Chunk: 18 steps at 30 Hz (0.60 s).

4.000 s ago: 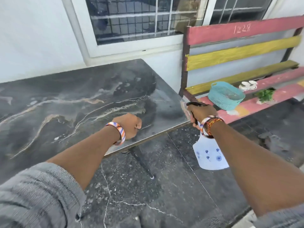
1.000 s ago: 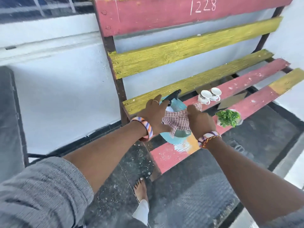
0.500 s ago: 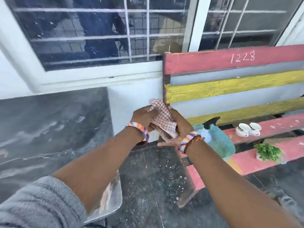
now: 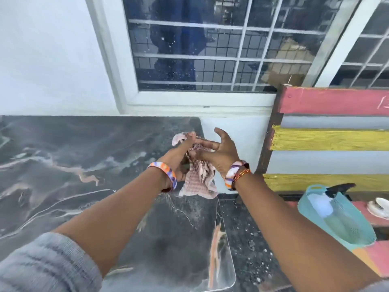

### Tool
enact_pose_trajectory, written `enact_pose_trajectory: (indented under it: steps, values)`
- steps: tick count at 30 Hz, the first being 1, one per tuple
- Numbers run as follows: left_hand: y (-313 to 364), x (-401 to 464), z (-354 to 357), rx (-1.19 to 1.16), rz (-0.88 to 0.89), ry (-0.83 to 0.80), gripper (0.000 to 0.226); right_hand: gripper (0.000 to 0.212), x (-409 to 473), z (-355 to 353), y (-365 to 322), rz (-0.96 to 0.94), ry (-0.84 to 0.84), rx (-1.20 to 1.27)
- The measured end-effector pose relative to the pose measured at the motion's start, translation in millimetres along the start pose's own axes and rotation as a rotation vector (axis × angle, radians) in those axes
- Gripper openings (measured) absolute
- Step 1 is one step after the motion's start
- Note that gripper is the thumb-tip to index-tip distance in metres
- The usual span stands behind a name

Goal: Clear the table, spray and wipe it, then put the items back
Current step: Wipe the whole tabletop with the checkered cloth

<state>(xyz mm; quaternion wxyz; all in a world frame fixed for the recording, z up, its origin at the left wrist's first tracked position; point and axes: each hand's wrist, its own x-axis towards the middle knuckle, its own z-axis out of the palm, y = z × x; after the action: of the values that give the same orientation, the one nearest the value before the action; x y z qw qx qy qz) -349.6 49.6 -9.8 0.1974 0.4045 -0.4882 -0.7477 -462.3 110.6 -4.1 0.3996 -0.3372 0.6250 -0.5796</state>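
Compared with half a second before, the view had swung left: more of the dark marbled table (image 4: pixel 69 165) filled the left and centre, and the painted bench (image 4: pixel 328 140) had slid to the right edge, its chalked number now cut off. The two hands had shifted with it, from over the gap between table and bench to above the table's right end. The checked cloth (image 4: pixel 199 182) was still between them, but it hung longer and looser than before. Left hand (image 4: pixel 179 161) was closed on the cloth, pinching its upper bunched end between the fingertips (image 4: pixel 190 137), with a banded bangle on that wrist. Right hand (image 4: pixel 219 152) was partly open, thumb lifted and fingers curled in against the upper folds of the cloth, touching it; whether it actually gripped could not be told through the blur. The cloth's long axis ran roughly vertical in the view, tilted slightly, the gathered end pointing up and away toward the window (image 4: pixel 210 49) and the free end dropping toward the table edge near the wearer. On the bench seat the teal basket (image 4: pixel 345 226) held the spray bottle (image 4: pixel 328 203), black trigger head uppermost, with a white cup (image 4: pixel 379 207) just beside the basket at the frame edge.
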Motion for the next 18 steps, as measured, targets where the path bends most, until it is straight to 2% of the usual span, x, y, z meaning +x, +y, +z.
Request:
enact_pose_trajectory:
  steps: [2, 3, 5, 7, 9, 10, 11, 14, 16, 18]
  values:
    - [5, 5, -20, -0.095, 0.019, 0.026, 0.058, 0.102, 9, 26, -1, 0.011, 0.010, 0.046]
    - [7, 9, -31, -0.146, 0.023, 0.053, 0.057, 0.104, 15, 36, -1, 0.013, 0.022, 0.078]
    - [11, 16, -51, -0.228, 0.013, 0.028, 0.033, 0.105, 25, 54, 3, 0.030, 0.055, 0.165]
    - [17, 21, -66, -0.158, 0.003, 0.119, 0.022, 0.100, 30, 68, 3, 0.074, 0.101, 0.272]
    - [21, 32, -86, 0.002, 0.028, 0.234, 0.034, 0.068, 35, 74, 0, 0.155, 0.135, 0.386]
    - [25, 36, -97, 0.054, 0.022, 0.250, 0.040, 0.042, 38, 73, -4, 0.206, 0.139, 0.423]
    - [28, 41, -108, 0.084, 0.025, 0.256, 0.045, 0.030, 44, 70, -4, 0.268, 0.131, 0.438]
    - [38, 51, -137, 0.227, 0.071, 0.265, 0.060, 0.026, 60, 50, -2, 0.402, 0.111, 0.448]
    - [44, 54, -152, 0.321, 0.077, 0.293, 0.061, 0.026, 70, 40, -3, 0.428, 0.137, 0.393]
    - [49, 60, -163, 0.302, 0.039, 0.300, 0.057, 0.026, 77, 37, -8, 0.423, 0.125, 0.304]
